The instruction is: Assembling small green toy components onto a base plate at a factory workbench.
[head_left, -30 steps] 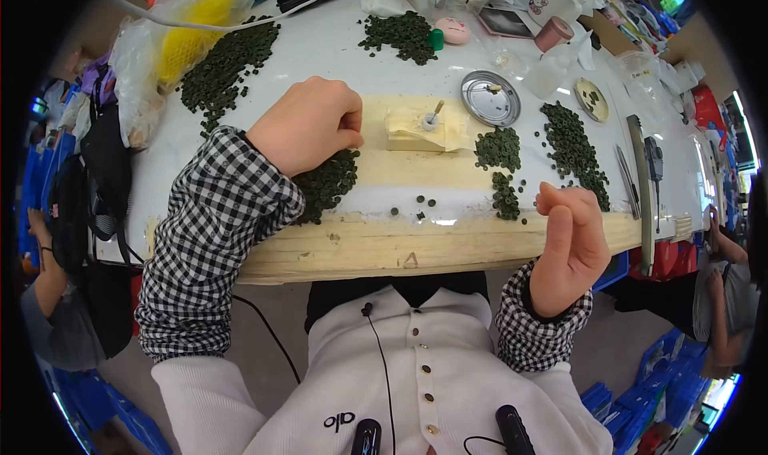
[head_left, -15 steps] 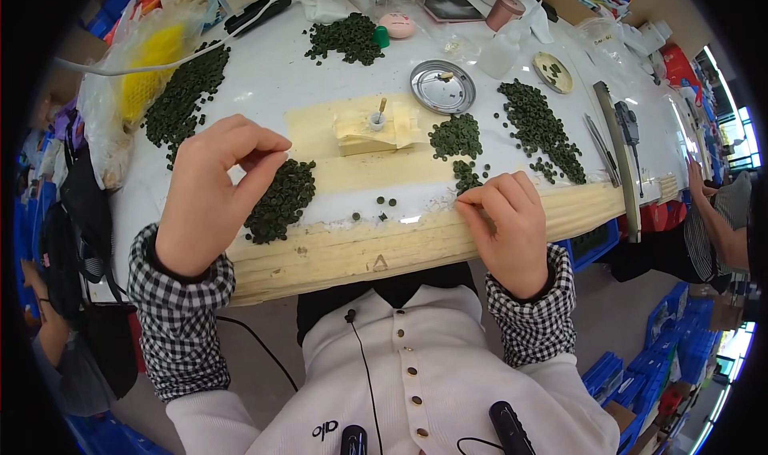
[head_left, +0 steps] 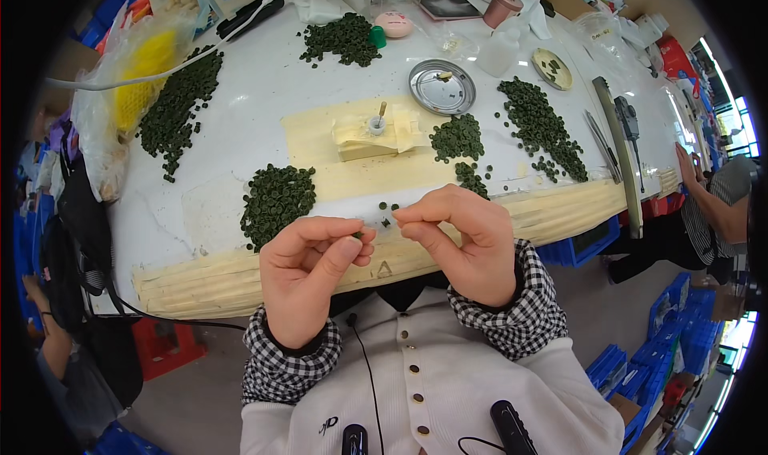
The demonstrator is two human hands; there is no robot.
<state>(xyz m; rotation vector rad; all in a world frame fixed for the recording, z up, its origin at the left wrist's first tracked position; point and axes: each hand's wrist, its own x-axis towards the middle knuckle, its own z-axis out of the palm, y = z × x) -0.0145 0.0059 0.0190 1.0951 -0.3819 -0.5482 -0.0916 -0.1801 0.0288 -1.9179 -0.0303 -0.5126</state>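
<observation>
My left hand [head_left: 308,271] is over the table's near edge, thumb and fingers pinched on a small dark green round piece [head_left: 358,235]. To its right my right hand [head_left: 464,239] is closed in a pinch, its fingertips pointing toward the left hand. Whatever the right fingertips hold, if anything, is too small to make out. A few loose green pieces [head_left: 383,206] lie on the table between and beyond the hands. Beyond my left hand spreads a pile of similar pieces [head_left: 278,203]. Farther back stands a block wrapped in yellowish tape [head_left: 364,141], with a small upright pin [head_left: 382,109] in a white collar.
More green piles lie at the far left [head_left: 180,95], back [head_left: 344,40] and right [head_left: 540,127]. A round metal lid [head_left: 442,88] sits behind the block, a small dish [head_left: 552,69] to its right. Tweezers [head_left: 602,143] lie near a long bar [head_left: 616,151]. Another person's hand [head_left: 686,167] is at right.
My left hand has come down and right from beside the left pile, now with a green piece in its pinch. My right hand has moved left, closer to it.
</observation>
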